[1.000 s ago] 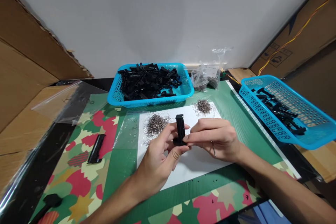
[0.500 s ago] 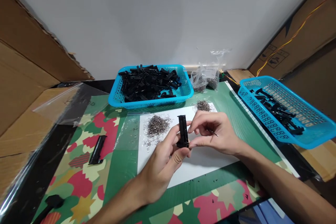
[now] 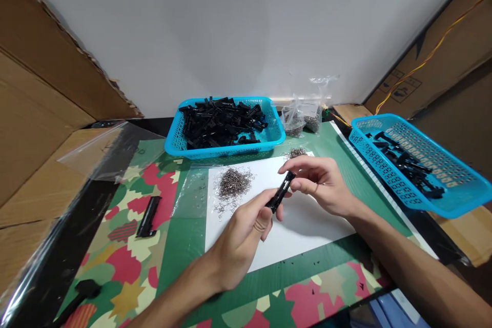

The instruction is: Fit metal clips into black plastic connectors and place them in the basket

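Note:
My left hand [image 3: 240, 241] grips the lower end of a slim black plastic part [image 3: 282, 192], which slants up to the right above a white sheet [image 3: 307, 230]. The fingers of my right hand [image 3: 323, 184] are closed around the upper end of the same part, thumb below and index finger on top. A slot with a bright streak runs along the part. Whether a small metal piece is also in my right fingers cannot be made out. Left of the hands lies a heap of small metal springs or wire clips [image 3: 233, 183]. Behind my right hand is a smaller heap [image 3: 298, 152].
A blue basket [image 3: 226, 152] full of black parts stands at the back; another blue basket [image 3: 457, 210] with fewer is at right. Clear bags of metal pieces [image 3: 311, 120] sit between them. At left lie one black part [image 3: 148, 217] and a black-headed tool [image 3: 86, 289].
The black part has tipped from upright to slanting right. My right hand has moved from its lower end to its upper end. The thin metal piece seen at my right hand no longer shows.

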`<state>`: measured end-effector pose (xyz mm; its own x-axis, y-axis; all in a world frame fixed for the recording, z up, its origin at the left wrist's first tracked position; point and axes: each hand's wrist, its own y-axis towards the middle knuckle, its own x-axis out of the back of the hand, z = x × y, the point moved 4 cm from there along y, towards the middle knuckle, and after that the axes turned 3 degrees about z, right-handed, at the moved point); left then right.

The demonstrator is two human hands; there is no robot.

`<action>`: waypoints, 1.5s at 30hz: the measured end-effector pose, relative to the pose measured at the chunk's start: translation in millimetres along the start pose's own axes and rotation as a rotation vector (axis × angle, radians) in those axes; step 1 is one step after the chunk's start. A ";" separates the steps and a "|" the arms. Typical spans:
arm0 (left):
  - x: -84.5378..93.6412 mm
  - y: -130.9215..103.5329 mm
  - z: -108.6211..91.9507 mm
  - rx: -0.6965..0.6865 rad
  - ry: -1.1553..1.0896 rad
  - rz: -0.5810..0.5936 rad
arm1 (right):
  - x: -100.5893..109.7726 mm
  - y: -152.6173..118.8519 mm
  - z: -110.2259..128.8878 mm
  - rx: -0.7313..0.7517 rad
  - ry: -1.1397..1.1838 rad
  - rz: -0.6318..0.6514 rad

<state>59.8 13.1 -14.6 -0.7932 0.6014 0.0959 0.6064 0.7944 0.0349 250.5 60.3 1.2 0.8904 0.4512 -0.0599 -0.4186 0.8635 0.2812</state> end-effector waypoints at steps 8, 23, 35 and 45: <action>19.4 5.3 -3.2 -0.198 0.370 -0.223 | 13.6 3.8 5.0 0.031 -0.085 -0.091; 24.4 1.0 -4.8 -0.242 0.775 -0.451 | 27.0 0.9 -3.0 -0.024 -0.507 -0.191; 15.7 0.4 -5.0 -0.276 1.111 -0.444 | 23.1 -2.1 3.9 0.177 -1.189 -0.045; 10.9 3.0 -7.6 -0.358 1.218 -0.401 | -21.1 -2.5 -7.1 -0.037 -0.477 -0.270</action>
<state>53.4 21.4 -5.9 -0.4777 -0.2761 0.8340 0.4740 0.7183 0.5093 231.5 50.2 -5.0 0.9457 0.0673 0.3180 -0.1619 0.9459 0.2813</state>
